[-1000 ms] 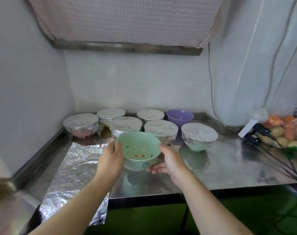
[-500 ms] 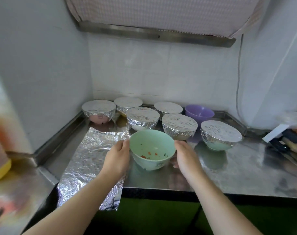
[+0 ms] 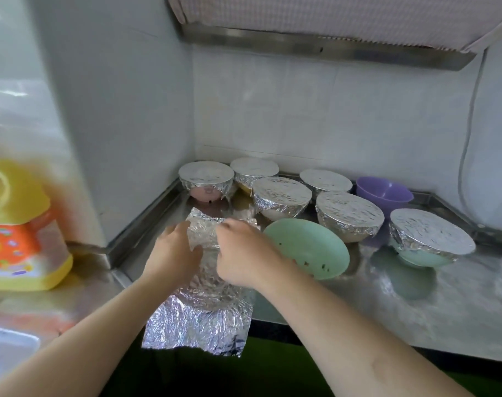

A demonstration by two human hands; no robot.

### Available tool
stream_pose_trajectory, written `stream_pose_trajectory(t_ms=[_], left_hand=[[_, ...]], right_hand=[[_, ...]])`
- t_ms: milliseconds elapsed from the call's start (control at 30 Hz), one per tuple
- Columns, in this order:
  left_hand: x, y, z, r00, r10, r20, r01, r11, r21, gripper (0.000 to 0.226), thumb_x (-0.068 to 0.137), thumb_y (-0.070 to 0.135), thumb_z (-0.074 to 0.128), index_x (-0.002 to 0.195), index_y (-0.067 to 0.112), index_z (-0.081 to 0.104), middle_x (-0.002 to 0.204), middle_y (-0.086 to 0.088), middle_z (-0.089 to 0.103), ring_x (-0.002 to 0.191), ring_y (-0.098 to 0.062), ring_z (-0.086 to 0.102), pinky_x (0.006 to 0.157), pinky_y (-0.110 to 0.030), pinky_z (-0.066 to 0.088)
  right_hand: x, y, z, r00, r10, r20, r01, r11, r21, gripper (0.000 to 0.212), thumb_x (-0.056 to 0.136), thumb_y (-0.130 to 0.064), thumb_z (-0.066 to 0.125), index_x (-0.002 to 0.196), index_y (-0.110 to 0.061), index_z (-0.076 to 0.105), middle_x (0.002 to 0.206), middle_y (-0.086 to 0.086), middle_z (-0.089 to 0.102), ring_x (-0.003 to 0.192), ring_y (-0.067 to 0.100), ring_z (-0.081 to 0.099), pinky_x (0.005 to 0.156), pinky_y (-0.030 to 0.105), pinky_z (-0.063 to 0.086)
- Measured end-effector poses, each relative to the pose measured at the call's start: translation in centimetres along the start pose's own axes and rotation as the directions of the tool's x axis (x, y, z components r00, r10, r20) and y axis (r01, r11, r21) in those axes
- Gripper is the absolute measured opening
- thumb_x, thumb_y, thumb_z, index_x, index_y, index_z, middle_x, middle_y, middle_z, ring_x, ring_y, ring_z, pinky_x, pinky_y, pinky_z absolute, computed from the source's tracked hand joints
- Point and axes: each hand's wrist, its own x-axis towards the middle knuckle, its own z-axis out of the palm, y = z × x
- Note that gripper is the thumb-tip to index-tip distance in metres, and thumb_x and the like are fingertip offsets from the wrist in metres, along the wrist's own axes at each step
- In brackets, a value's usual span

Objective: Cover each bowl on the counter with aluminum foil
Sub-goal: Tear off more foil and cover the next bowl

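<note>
Both hands, left (image 3: 173, 250) and right (image 3: 244, 250), pinch the far edge of the foil sheet (image 3: 204, 316) at lower centre; the uncovered green bowl (image 3: 307, 247) sits just right, so lift evenly, avoid tearing, centre it over the rim.

Crinkled, shiny aluminum foil sheet (image 3: 204, 316) on a brushed stainless-steel counter (image 3: 415, 305) (dully reflective). Smooth matt plastic green bowl (image 3: 307, 247) and purple bowl (image 3: 383, 191); glossy yellow plastic jug (image 3: 17, 224); wall tiles (image 3: 315, 110) smooth, faintly glossy.
</note>
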Motion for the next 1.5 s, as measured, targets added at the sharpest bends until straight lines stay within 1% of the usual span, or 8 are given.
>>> stream_pose_trajectory(t_ms=[233,433,533,633,933,1200,1333,1500], left_hand=[[0.5,-2.1,1.0,0.995,0.025,0.100,-0.035,0.994,0.107,0.081,0.086,0.042,0.081,0.150,0.010,0.041,0.145,-0.017,0.050,0.131,-0.038,0.050,0.104,-0.047,0.048],[0.8,-3.1,1.0,0.997,0.033,0.069,-0.036,0.999,0.038,0.089,0.084,0.049,0.082,0.153,0.014,0.038,0.146,-0.011,0.050,0.133,-0.032,0.048,0.108,-0.044,0.045],[0.8,-3.2,0.8,0.999,0.014,0.049,-0.012,0.999,-0.041,0.091,0.082,0.046,0.085,0.152,0.015,0.036,0.142,-0.011,0.055,0.130,-0.030,0.049,0.102,-0.040,0.045],[1.0,-3.2,0.1,1.000,0.006,-0.005,-0.007,0.990,-0.143,0.093,0.081,0.043,0.087,0.153,0.017,0.034,0.135,-0.004,0.060,0.112,-0.019,0.058,0.084,-0.021,0.046],[1.5,-2.8,-3.5,0.989,-0.112,0.093,0.144,0.842,-0.520,0.052,0.090,0.043,0.079,0.092,-0.007,0.066,0.050,0.003,0.044,0.041,-0.012,0.035,0.041,-0.022,0.028],[0.0,0.4,-6.9,0.989,-0.140,0.051,0.134,0.690,-0.711,0.035,0.087,0.037,0.084,0.084,0.003,0.077,0.070,-0.024,0.070,0.053,-0.022,0.058,0.061,-0.033,0.044],[-0.2,3.1,-6.9,0.976,-0.192,0.104,0.195,0.551,-0.811,0.037,0.084,0.035,0.086,0.081,0.000,0.072,0.063,-0.011,0.061,0.052,-0.020,0.053,0.057,-0.031,0.043],[-0.7,7.5,-3.7,0.985,-0.120,0.123,0.171,0.619,-0.767,0.042,0.098,0.036,0.069,0.094,-0.006,0.071,0.072,-0.015,0.060,0.067,-0.026,0.055,0.067,-0.040,0.045]], right_hand=[[7.1,-0.6,2.4,0.958,0.156,0.240,-0.132,0.985,-0.114,0.079,0.094,-0.013,0.066,0.163,-0.004,0.028,0.161,0.020,0.039,0.141,0.042,0.047,0.114,0.050,0.046],[9.6,0.6,1.8,0.975,0.161,0.151,-0.130,0.972,-0.195,0.053,0.093,-0.018,0.069,0.141,-0.002,0.054,0.143,0.022,0.050,0.129,0.039,0.053,0.108,0.045,0.048],[10.4,1.6,1.1,0.989,0.146,0.034,-0.143,0.986,-0.088,0.012,0.086,-0.004,0.066,0.097,-0.007,0.060,0.106,0.014,0.057,0.094,0.034,0.061,0.067,0.037,0.048],[11.3,2.6,0.6,0.989,0.148,-0.026,-0.147,0.988,0.044,0.021,0.086,0.000,0.063,0.073,-0.012,0.052,0.071,0.004,0.047,0.060,0.025,0.045,0.050,0.028,0.030],[9.5,3.2,-3.9,0.964,0.092,-0.250,0.007,0.930,0.368,0.007,0.097,-0.025,0.075,0.101,-0.019,0.073,0.088,-0.005,0.070,0.080,0.013,0.068,0.070,0.030,0.054],[4.1,5.8,-6.0,0.879,0.384,-0.282,-0.105,0.734,0.671,0.047,0.094,-0.041,0.072,0.125,-0.023,0.042,0.098,-0.007,0.059,0.078,0.006,0.055,0.062,0.028,0.043],[1.1,7.3,-6.9,0.895,0.405,-0.188,-0.137,0.651,0.746,0.058,0.093,-0.051,0.069,0.117,0.002,0.063,0.087,0.008,0.063,0.073,0.021,0.062,0.066,0.029,0.050],[-2.8,10.4,-6.8,0.865,0.461,-0.199,-0.158,0.626,0.764,0.020,0.101,-0.031,0.068,0.091,-0.014,0.065,0.080,0.004,0.062,0.072,0.020,0.059,0.065,0.027,0.041]])
